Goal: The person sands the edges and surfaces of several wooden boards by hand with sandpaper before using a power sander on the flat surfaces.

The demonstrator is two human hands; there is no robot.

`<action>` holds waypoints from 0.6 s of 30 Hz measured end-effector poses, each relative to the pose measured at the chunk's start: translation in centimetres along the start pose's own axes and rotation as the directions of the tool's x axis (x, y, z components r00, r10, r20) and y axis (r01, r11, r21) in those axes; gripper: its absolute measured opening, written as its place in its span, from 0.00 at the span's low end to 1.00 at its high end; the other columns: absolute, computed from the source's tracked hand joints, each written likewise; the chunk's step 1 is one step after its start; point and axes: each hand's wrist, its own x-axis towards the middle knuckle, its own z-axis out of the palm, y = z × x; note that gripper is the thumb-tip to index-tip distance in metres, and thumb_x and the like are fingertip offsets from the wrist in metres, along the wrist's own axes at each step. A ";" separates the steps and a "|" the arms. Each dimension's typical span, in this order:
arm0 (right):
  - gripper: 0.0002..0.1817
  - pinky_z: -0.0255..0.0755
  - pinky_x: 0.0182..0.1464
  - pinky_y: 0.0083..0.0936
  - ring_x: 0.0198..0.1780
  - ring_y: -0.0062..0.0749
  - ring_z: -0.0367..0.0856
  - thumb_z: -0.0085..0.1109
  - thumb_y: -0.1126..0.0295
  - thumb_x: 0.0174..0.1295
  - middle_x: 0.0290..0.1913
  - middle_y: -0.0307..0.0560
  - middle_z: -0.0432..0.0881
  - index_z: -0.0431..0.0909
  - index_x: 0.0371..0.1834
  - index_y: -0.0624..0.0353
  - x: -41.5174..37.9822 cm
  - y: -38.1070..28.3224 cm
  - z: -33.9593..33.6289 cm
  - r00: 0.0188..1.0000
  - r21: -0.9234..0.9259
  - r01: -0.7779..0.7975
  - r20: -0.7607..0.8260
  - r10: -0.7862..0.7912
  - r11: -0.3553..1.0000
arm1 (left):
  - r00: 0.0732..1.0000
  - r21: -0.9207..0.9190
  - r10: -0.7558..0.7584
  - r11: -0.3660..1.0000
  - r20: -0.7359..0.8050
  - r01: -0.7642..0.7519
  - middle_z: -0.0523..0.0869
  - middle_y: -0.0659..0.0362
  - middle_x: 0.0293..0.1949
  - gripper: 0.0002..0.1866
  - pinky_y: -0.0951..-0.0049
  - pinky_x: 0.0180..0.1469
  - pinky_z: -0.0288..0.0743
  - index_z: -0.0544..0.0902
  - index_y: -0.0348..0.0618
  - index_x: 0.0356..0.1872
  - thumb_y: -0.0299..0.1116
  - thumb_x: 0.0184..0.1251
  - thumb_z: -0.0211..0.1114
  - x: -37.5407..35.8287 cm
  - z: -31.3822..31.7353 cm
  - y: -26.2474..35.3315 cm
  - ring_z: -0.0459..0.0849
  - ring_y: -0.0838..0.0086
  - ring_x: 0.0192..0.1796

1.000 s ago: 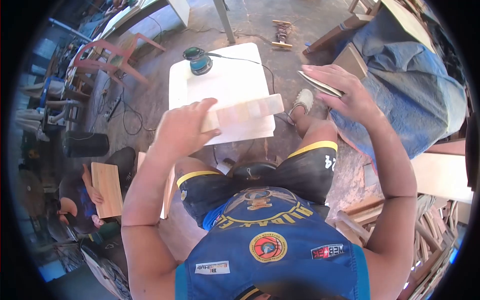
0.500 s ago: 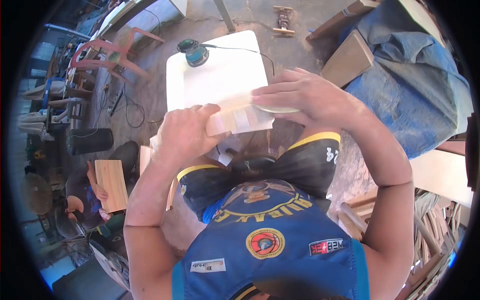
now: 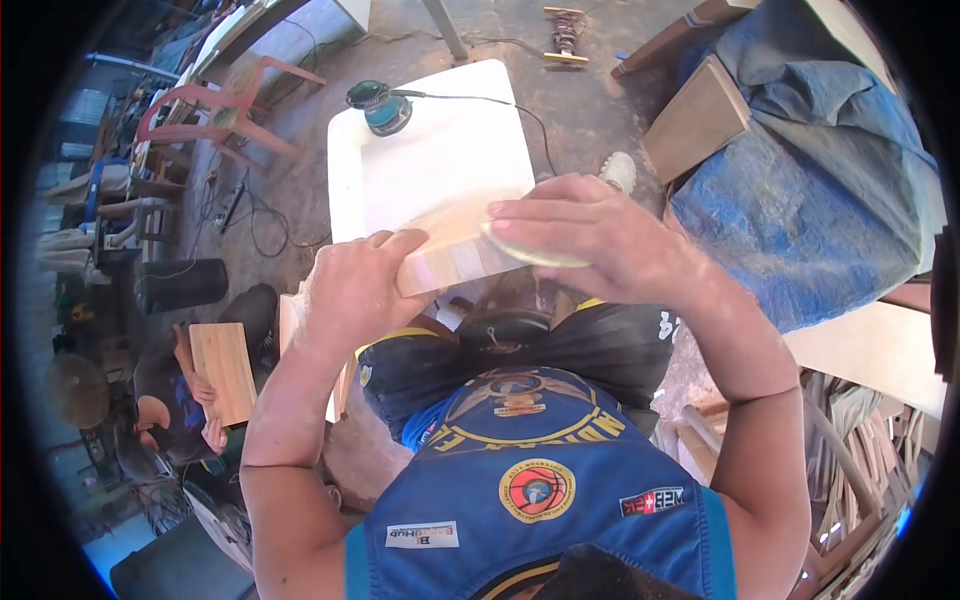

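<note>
The white table [image 3: 440,150] bears a green sander [image 3: 382,110] near its far left corner; over the table's near edge is a pale wooden board [image 3: 455,262], its near side banded in cream and pinkish strips; the left hand [image 3: 362,282] pinches its left end; the right hand [image 3: 590,232], fingers together, grips a thin yellowish pad [image 3: 540,259] against its right end.

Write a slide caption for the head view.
Left hand grips a laminated wooden board while the right hand holds a pale pad against it; orbital sander beyond.
</note>
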 end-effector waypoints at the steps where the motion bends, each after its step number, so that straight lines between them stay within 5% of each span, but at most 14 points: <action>1: 0.26 0.75 0.59 0.40 0.58 0.45 0.80 0.69 0.68 0.59 0.66 0.40 0.81 0.81 0.63 0.51 0.3 -0.6 0.0 1.000 -0.022 0.002 -0.031 -0.003 1.000 | 1.000 0.000 0.007 1.000 0.015 -0.007 0.90 0.54 0.38 0.26 0.55 0.45 0.81 0.86 0.53 0.53 0.51 0.54 0.74 0.0 0.0 0.0 0.90 0.55 0.40; 7: 0.26 0.74 0.60 0.38 0.60 0.42 0.79 0.68 0.67 0.58 0.66 0.35 0.82 0.82 0.63 0.48 0.6 -0.3 -1.7 0.997 -0.234 0.043 0.071 -0.027 0.971 | 1.000 -0.007 0.023 1.000 -0.021 -0.023 0.90 0.54 0.38 0.25 0.56 0.43 0.81 0.86 0.53 0.52 0.50 0.54 0.74 -0.2 0.2 0.2 0.90 0.55 0.40; 13: 0.28 0.76 0.61 0.39 0.60 0.44 0.79 0.69 0.69 0.55 0.66 0.36 0.82 0.82 0.63 0.50 -0.3 0.4 -3.9 0.984 -0.206 0.045 0.179 -0.008 0.977 | 0.999 -0.042 0.007 0.999 -0.045 -0.009 0.90 0.53 0.40 0.26 0.59 0.47 0.82 0.88 0.50 0.52 0.46 0.49 0.76 -0.7 0.2 0.3 0.89 0.55 0.42; 16: 0.31 0.74 0.62 0.43 0.62 0.50 0.79 0.67 0.67 0.59 0.68 0.45 0.80 0.77 0.69 0.54 -2.7 1.5 -4.7 0.989 -0.133 -0.125 0.069 0.135 0.983 | 1.000 -0.011 -0.009 1.000 -0.024 0.009 0.91 0.53 0.41 0.26 0.59 0.48 0.82 0.88 0.50 0.52 0.46 0.49 0.77 -0.5 0.0 0.5 0.89 0.56 0.43; 18: 0.33 0.73 0.64 0.43 0.62 0.51 0.79 0.67 0.69 0.59 0.69 0.47 0.80 0.75 0.71 0.55 -2.6 1.2 -3.7 0.994 -0.130 -0.103 0.008 0.104 0.986 | 1.000 -0.027 -0.017 0.999 -0.012 0.017 0.91 0.53 0.41 0.27 0.59 0.48 0.82 0.88 0.50 0.52 0.46 0.48 0.77 -0.2 -0.1 0.4 0.89 0.56 0.43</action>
